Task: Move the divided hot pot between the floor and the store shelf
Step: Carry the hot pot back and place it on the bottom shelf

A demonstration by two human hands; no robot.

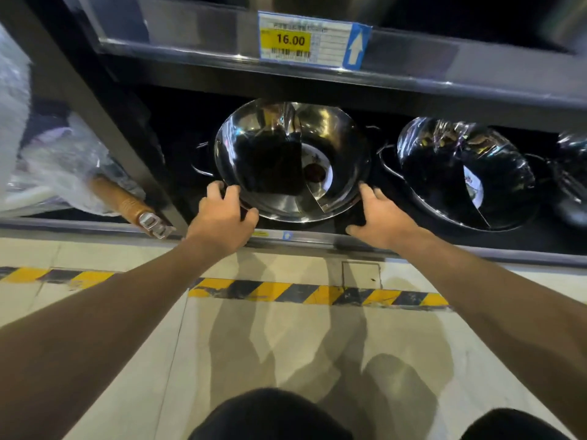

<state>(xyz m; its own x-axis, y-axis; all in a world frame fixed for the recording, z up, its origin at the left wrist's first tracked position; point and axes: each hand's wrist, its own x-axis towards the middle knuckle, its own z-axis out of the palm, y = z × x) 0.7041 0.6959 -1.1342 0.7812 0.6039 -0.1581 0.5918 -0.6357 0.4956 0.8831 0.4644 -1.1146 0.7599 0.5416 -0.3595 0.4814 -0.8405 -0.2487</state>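
A shiny steel divided hot pot [330, 144] leans tilted on the bottom shelf [317, 241], its open side facing me, a metal divider down its middle. My left hand [224, 214] curls around the pot's lower left rim. My right hand [382, 217] lies at the lower right rim with fingers spread; whether it grips the rim is unclear. The pot's wire handles stick out on both sides.
A second divided pot [460, 173] leans to the right, another just past it. A shelf above carries a 16.00 price tag [313, 41]. Plastic-wrapped goods [63, 163] and a wooden handle [127, 203] lie left of a post. Striped floor tape [317, 293] runs along the shelf.
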